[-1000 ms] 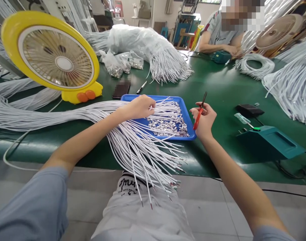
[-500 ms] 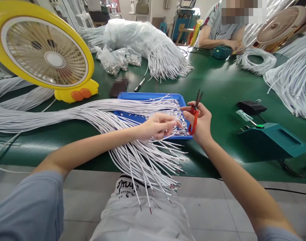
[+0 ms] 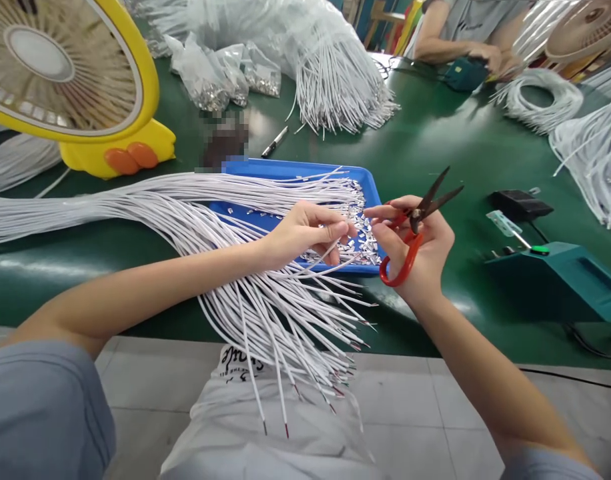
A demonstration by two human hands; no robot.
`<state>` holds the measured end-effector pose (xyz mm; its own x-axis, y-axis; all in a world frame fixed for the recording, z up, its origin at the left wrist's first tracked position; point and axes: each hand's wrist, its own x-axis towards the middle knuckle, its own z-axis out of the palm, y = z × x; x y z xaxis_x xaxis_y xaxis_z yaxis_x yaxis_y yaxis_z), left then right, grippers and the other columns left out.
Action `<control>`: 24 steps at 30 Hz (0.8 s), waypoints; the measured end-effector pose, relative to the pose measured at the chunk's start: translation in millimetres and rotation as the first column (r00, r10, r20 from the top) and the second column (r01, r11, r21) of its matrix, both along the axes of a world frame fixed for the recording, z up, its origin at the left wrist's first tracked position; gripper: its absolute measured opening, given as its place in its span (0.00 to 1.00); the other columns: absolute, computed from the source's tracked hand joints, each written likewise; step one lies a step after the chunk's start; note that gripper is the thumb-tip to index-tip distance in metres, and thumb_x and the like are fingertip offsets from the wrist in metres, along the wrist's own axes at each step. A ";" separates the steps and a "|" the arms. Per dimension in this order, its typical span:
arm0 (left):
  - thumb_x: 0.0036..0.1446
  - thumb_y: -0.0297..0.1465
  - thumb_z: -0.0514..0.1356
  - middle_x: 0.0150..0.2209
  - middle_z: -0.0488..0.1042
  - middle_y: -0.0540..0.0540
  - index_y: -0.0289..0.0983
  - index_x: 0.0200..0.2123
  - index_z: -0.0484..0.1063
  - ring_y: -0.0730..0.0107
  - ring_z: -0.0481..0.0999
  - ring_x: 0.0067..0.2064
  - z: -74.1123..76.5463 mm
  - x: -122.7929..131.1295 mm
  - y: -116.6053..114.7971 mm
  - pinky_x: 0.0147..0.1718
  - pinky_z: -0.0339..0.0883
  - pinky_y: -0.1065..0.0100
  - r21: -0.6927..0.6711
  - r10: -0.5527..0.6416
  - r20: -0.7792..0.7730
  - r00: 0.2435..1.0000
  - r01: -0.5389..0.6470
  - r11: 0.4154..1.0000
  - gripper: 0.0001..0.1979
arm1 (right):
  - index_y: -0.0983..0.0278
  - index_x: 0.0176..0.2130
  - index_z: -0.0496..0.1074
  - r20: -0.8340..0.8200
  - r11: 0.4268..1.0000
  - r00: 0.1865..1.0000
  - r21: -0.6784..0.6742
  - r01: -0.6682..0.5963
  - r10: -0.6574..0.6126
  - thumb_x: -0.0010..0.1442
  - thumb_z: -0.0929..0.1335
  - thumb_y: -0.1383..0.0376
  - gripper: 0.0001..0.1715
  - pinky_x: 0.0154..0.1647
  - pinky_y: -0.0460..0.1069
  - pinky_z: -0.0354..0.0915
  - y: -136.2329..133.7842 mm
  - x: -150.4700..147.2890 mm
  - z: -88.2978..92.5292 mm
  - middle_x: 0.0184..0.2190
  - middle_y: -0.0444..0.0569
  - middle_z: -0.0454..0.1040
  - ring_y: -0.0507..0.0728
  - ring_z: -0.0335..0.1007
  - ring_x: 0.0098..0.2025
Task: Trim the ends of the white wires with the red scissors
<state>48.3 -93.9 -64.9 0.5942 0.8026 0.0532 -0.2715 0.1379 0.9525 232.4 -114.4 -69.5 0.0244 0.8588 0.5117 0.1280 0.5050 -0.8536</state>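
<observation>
Over the blue tray (image 3: 373, 193), my left hand (image 3: 310, 233) pinches a white cable (image 3: 330, 251) near its end. My right hand (image 3: 425, 250) has red-handled scissors (image 3: 410, 257) hooked on it, blades spread and pointing up and away to the right. Its thumb and forefinger reach toward the left fingertips, with a small gap; whether they hold something tiny cannot be made out. Small shiny metal pieces (image 3: 368, 247) lie in the tray under the hands. A thick bundle of white cables (image 3: 265, 300) runs beneath my left forearm, its stripped ends hanging over the table edge.
A yellow fan (image 3: 150, 73) stands at the left. Behind the tray are a pen (image 3: 275, 142), bags of metal parts (image 3: 263, 73) and a wrapped cable bundle (image 3: 330, 73). A teal device (image 3: 560, 277) sits at the right. Across the table, a person's hands (image 3: 490, 57) are beside another teal device.
The scissors have swung to the right in my right hand and their blades are spread wider. My left fingers have turned to pinch a cable end. The view has tipped downward.
</observation>
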 end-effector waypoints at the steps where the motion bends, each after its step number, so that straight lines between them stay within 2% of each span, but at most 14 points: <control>1: 0.51 0.38 0.67 0.24 0.74 0.48 0.30 0.31 0.76 0.76 0.76 0.23 -0.1 0.3 -0.2 0.22 0.70 0.76 0.029 -0.002 -0.021 1.000 0.003 1.000 0.15 | 0.53 0.40 0.72 -0.005 1.000 1.000 0.013 -0.013 0.014 0.53 0.73 0.67 0.15 0.34 0.50 0.69 -0.4 0.1 0.6 0.35 0.40 0.79 0.52 0.74 0.33; 6: 0.50 0.36 0.68 0.20 0.73 0.48 0.29 0.26 0.76 0.78 0.72 0.22 -1.2 3.4 -2.8 0.23 0.68 0.76 0.193 0.018 -0.106 0.994 0.003 0.981 0.14 | 0.53 0.42 0.72 -0.003 0.993 0.996 0.072 -0.090 0.091 0.52 0.74 0.68 0.18 0.34 0.52 0.69 -1.7 -0.6 -1.7 0.34 0.41 0.79 0.55 0.75 0.35; 10: 0.51 0.35 0.67 0.19 0.72 0.49 0.29 0.24 0.75 0.78 0.70 0.22 0.8 4.6 -5.1 0.22 0.66 0.76 0.283 0.047 -0.153 0.987 -0.002 0.959 0.13 | 0.54 0.41 0.72 0.009 0.993 0.994 0.047 -0.111 0.111 0.52 0.74 0.67 0.16 0.31 0.50 0.68 -3.6 -1.7 -1.8 0.29 0.40 0.76 0.53 0.73 0.30; 13: 0.48 0.36 0.69 0.19 0.72 0.49 0.30 0.24 0.76 0.78 0.72 0.22 2.9 4.8 -5.9 0.22 0.67 0.76 0.280 0.087 -0.170 0.981 -0.037 0.959 0.14 | 0.55 0.40 0.72 0.017 0.995 0.995 -0.012 -0.101 0.101 0.51 0.74 0.68 0.15 0.29 0.48 0.67 -5.0 -2.6 0.9 0.27 0.39 0.74 0.50 0.70 0.28; 17: 0.41 0.36 0.73 0.19 0.73 0.50 0.29 0.24 0.75 0.78 0.73 0.21 2.7 4.7 -5.4 0.21 0.68 0.77 0.250 0.111 -0.132 0.985 -0.075 0.965 0.16 | 0.55 0.39 0.71 0.086 0.997 0.995 -0.070 -0.041 0.047 0.51 0.73 0.65 0.14 0.28 0.49 0.67 -6.6 -4.4 4.2 0.26 0.40 0.73 0.51 0.70 0.28; 24: 0.48 0.36 0.70 0.22 0.74 0.49 0.30 0.28 0.76 0.78 0.74 0.22 -1.6 0.9 -2.8 0.22 0.70 0.77 0.244 0.145 -0.056 0.988 -0.127 0.961 0.14 | 0.55 0.39 0.71 0.127 0.998 0.992 -0.061 -0.016 0.023 0.50 0.73 0.65 0.15 0.28 0.49 0.66 -5.5 -4.1 3.7 0.25 0.40 0.72 0.51 0.68 0.26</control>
